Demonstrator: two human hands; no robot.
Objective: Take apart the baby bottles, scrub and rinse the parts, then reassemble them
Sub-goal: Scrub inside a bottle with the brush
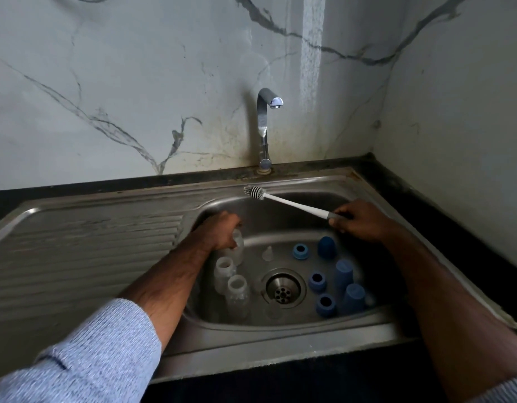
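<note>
Head view shows the left grip [219,232] clasping a clear bottle [237,245] just left of the drain [283,287]; the right grip [357,221] clenches the brush [295,203] above it. Wet plastic could slip when the brush goes in.

Bottle [237,242] in left hand [219,232] — brush [292,202] in right hand [359,221]

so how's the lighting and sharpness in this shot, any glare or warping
Head view: dim overall, with the sink basin's right side in deep shadow near the blue caps; a pale streak of light falls on the marble wall; a small glare spot sits on the faucet spout; wide-angle warping bows the counter edge; the clear bottles look soft and low in contrast.
</note>
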